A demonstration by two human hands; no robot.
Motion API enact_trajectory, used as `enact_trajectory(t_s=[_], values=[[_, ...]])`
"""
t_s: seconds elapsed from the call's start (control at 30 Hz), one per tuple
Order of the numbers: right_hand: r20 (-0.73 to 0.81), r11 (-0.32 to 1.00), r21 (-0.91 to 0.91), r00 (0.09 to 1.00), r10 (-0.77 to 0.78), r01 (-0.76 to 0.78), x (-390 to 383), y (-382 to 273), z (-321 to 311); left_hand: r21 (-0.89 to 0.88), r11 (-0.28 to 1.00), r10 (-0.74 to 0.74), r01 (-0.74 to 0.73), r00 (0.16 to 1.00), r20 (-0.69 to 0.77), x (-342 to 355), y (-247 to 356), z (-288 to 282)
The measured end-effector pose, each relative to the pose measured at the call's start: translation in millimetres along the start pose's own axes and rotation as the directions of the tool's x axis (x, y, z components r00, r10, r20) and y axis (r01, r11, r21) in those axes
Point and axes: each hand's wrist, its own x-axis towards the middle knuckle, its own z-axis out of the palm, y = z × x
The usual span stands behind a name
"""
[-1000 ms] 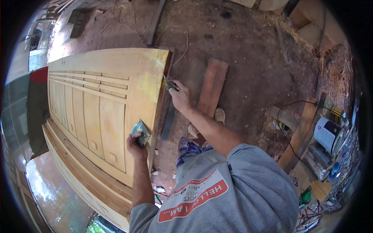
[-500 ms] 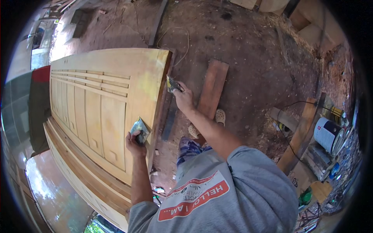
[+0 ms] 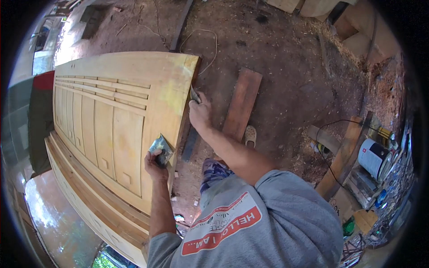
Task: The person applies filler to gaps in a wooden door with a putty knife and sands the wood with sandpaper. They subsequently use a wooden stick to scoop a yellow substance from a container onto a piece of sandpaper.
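Note:
A pale wooden panel door [image 3: 167,105] lies on my left, with grooved panels, slats and yellowish filler smears near its right end. My left hand [image 3: 156,165] is closed round a flat metal putty knife [image 3: 164,146] that carries yellow-stained paste, held over the door's face. At the door's right end edge, my right hand [image 3: 201,111] grips a second putty knife [image 3: 195,95]. Its blade is seen nearly edge-on, close against the edge; whether it touches cannot be told.
A second wooden door [image 3: 96,212] lies beneath and nearer me. A reddish board [image 3: 242,102] lies on the dirt floor ahead. On the right are a paint can [image 3: 374,156], a long plank [image 3: 342,165] and a black cable [image 3: 325,158]. A thin cord [image 3: 216,44] loops beyond the door.
My right hand has moved left and slightly down, bringing its putty knife to the door's end edge, and the blade has turned. My left hand stays nearly still. The view has shifted a little.

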Motion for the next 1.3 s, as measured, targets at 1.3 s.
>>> enact_trajectory(t_s=[1.3], values=[[0.418, 0.903, 0.365, 0.906, 0.057, -0.226, -48, -31, -148, -0.045, 0.999, 0.036, -0.03, 0.987, 0.157, -73, 7, 63]])
